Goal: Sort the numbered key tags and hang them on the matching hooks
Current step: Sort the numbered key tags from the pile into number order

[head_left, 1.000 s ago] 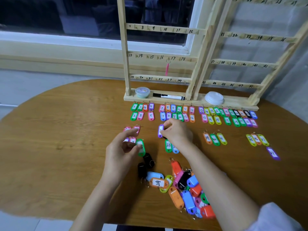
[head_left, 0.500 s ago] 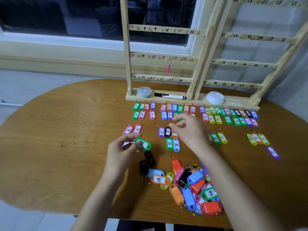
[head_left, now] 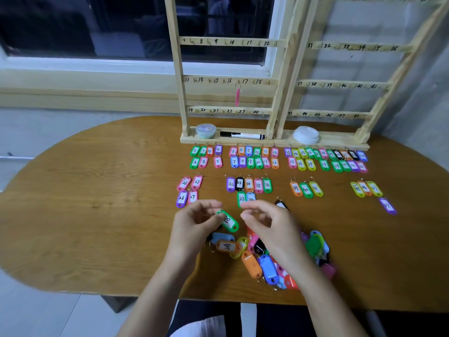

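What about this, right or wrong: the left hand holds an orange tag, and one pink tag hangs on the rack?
Wrong colour: the head view shows the left hand holding a green tag, not orange. One pink tag does hang on the rack.

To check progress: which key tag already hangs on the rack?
The pink key tag, hanging near number 17 on the wooden rack; no other tag hangs there.

Pinched at its upper end by the left hand, tilted above the table's near middle: green tag marked 18. Heaped just beside it, toward the near edge: mixed pile of tags. Laid flat in numbered rows near the far edge. Hung on the wooden rack by hook 17: one pink tag.
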Tool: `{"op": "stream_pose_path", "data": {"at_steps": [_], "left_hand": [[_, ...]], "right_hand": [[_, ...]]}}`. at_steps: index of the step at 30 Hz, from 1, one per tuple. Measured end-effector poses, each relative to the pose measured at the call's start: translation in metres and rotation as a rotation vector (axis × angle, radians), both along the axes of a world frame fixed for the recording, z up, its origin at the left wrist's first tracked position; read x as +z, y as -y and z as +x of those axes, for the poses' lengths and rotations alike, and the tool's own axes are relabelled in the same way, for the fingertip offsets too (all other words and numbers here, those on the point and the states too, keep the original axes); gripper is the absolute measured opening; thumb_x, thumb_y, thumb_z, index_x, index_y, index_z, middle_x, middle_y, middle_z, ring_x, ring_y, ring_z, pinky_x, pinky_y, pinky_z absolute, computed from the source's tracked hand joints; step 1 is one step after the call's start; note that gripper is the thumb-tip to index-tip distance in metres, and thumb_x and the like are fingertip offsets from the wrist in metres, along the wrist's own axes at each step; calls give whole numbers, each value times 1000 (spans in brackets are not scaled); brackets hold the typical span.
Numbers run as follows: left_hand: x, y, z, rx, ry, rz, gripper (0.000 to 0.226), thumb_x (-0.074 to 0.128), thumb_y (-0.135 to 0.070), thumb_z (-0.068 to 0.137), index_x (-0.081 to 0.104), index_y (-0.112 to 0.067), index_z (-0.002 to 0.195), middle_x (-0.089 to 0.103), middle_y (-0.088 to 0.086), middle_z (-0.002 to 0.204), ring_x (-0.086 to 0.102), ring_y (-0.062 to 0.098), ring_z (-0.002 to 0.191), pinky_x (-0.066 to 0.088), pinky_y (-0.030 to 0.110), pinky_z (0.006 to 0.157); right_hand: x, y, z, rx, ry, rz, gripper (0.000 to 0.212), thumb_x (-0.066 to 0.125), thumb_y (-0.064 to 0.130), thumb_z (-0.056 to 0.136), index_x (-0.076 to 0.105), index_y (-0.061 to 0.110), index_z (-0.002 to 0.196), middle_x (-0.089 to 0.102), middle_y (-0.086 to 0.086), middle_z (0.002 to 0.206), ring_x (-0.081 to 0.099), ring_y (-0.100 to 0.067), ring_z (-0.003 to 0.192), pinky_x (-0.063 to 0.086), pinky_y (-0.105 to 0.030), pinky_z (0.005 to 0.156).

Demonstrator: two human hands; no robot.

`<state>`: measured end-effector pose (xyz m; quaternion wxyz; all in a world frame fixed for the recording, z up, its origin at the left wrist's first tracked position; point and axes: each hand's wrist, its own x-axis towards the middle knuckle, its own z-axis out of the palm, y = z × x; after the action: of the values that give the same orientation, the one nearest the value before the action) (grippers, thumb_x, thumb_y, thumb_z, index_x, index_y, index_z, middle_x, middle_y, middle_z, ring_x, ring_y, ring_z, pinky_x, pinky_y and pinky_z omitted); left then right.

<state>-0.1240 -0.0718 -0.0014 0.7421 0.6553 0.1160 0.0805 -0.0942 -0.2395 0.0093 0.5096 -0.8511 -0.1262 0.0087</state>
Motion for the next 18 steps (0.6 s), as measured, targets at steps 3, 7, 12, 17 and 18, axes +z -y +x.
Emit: {"op": "stream_pose_path", "data": {"at_steps": [3,7,12,17,18], "left_hand": [[2,3,-4,-68,0,48,20,68,6,81,69,-7,96,72,5,81,68,14,76,53,21,63],[5,-5,-5,-39,37,121,17,70,0,82,71,-10,95,73,4,86,67,10,79,52,18,65],[-3,-32,4,49,78,607,15,72,-4,82,71,-19,88,72,-8,85,67,4,75,52,17,68],[-13,-34,15,-84,130,953,23,69,-1,82,71,-20,96,67,-11,89,61,4,81,47,17,74],[-14,-33,18,-108,143,994,24,69,-1,82,72,-18,99,66,-10,91,61,6,85,46,17,76]], "right_hand": [[0,-3,-5,64,6,-105,17,68,25,86,73,30,102,67,17,81,59,5,77,50,-13,66],[-3,-2,-6,-3,3,-15,11,71,20,84,74,22,95,69,14,81,61,6,78,50,-12,68],[0,11,-3,-135,-80,250,13,69,10,85,69,22,85,70,7,82,64,3,76,48,-10,68],[-2,17,-5,-158,-117,292,14,68,12,86,68,27,87,71,8,86,66,0,82,51,-15,71],[-2,17,-6,-159,-123,296,15,68,12,87,68,27,87,71,8,86,66,0,82,51,-14,70]]}}
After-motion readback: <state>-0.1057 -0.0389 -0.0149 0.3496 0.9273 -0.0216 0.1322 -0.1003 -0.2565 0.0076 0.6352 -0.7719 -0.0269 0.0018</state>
